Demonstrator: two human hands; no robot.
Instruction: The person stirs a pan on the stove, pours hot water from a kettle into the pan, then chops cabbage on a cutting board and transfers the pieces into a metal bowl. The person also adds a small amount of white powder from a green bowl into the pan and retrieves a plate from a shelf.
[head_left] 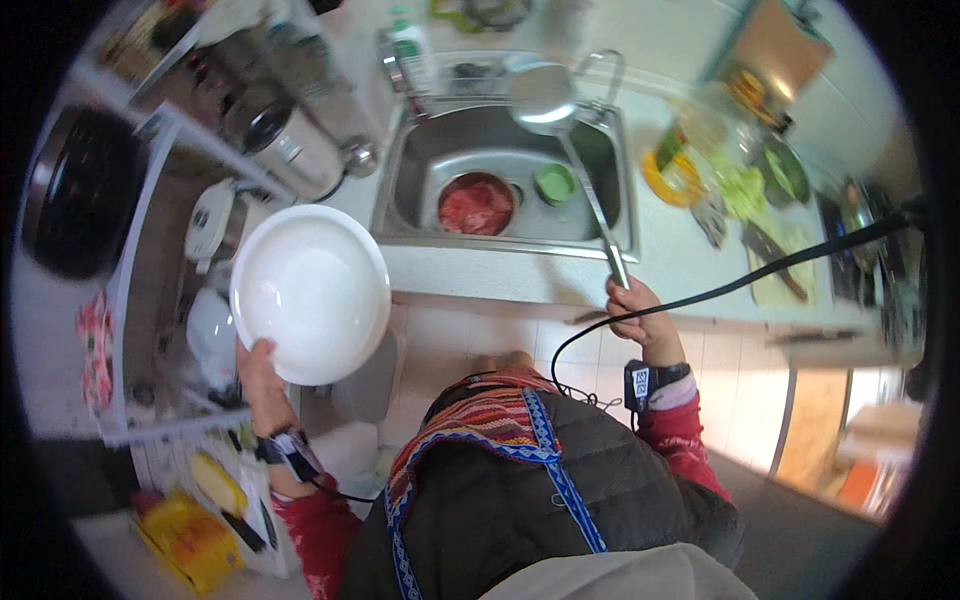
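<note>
Both hands loaded: left hand (262,372) grips white bowl (310,292), right hand (640,312) clamps ladle (545,97) handle; I'd keep the ladle level over the sink (420,150).

The bowl (310,292) in the left hand (262,372) looks like glossy white ceramic, very smooth. The ladle (545,97) in the right hand (640,312) is polished metal, with a bright shine on its cup. The sink (420,160) is brushed steel (duller than the ladle). The counter (480,272) is smooth, pale and matt. The vest (500,500) is dark matt cloth with woven trim.
</note>
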